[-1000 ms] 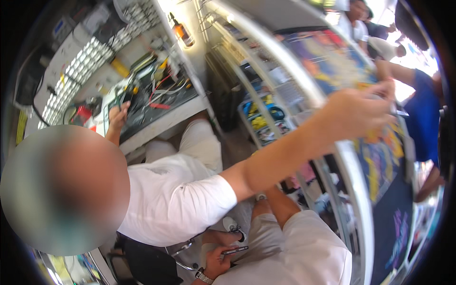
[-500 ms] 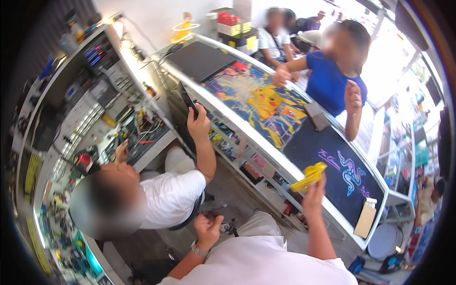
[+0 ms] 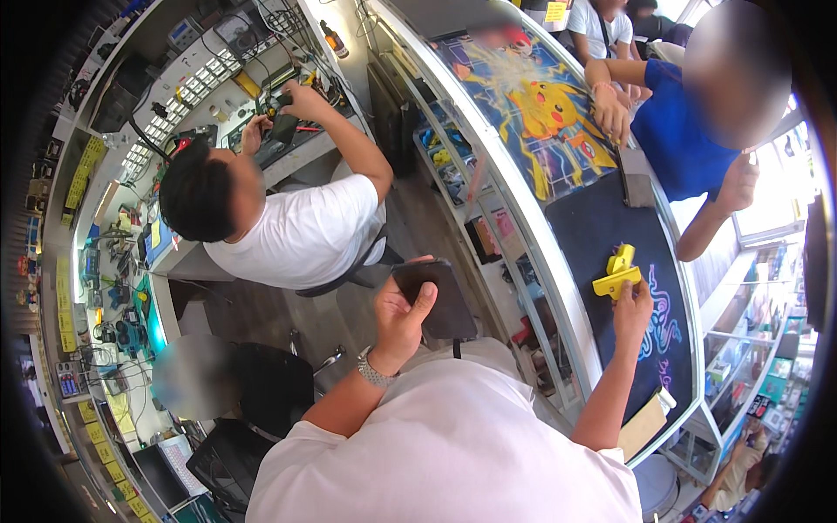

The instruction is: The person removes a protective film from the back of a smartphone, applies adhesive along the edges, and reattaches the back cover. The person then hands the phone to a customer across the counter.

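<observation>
Shop surface (image 3: pixel 558 288), glass, dark printed mat on top. Your left hand (image 3: pixel 403 315): fingers wrapped round dark flat phone (image 3: pixel 433 299), screen tilted toward you. Right hand (image 3: pixel 633 307): fingers pinch yellow plastic clamp-shaped tool (image 3: pixel 617 275), resting on mat for support.

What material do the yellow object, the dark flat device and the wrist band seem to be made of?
Yellow object under the right hand: probably plastic, with even bright colour and a dull sheen.
Dark flat device in the left hand: smooth and matt, possibly plastic or glass; the picture leaves this open.
Wrist band: likely metal, silvery with glinting links.
</observation>
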The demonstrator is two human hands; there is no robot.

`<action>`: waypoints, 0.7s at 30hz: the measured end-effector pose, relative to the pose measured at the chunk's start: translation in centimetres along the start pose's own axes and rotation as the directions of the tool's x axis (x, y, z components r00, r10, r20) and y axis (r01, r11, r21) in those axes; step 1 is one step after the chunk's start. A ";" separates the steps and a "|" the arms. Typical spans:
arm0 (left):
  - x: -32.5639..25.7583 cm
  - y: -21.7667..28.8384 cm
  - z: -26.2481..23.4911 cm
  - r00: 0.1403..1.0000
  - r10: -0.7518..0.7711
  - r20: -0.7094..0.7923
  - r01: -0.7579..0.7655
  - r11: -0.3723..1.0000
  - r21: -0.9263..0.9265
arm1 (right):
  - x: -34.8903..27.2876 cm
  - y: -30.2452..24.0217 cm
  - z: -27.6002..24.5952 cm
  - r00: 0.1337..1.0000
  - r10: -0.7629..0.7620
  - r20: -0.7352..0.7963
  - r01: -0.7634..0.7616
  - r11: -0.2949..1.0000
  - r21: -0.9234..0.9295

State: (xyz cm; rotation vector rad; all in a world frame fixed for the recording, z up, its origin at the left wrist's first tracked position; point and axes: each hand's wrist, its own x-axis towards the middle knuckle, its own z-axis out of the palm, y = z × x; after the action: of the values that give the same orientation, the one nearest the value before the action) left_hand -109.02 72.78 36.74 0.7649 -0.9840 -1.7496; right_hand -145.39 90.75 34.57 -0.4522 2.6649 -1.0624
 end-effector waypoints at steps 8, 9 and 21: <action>-0.8 0.7 0.8 0.900 0.240 0.365 -0.335 0.916 0.223 | -4.4 -2.5 -3.0 0.929 -0.339 -0.146 0.369 0.869 0.329; -1.0 0.8 0.7 0.887 0.254 0.387 -0.357 0.907 0.222 | -6.1 -4.0 -2.8 0.905 -0.416 -0.091 0.399 0.752 0.524; -0.1 0.9 0.5 0.861 0.167 0.480 -0.267 0.952 0.147 | -14.9 -12.4 3.0 0.691 -0.704 0.165 0.461 0.605 0.649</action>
State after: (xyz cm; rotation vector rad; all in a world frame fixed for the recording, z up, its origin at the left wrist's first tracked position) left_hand -109.04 72.77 37.78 0.3382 -1.5366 -1.6748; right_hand -128.17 85.83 42.59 -1.3296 1.6953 -1.6383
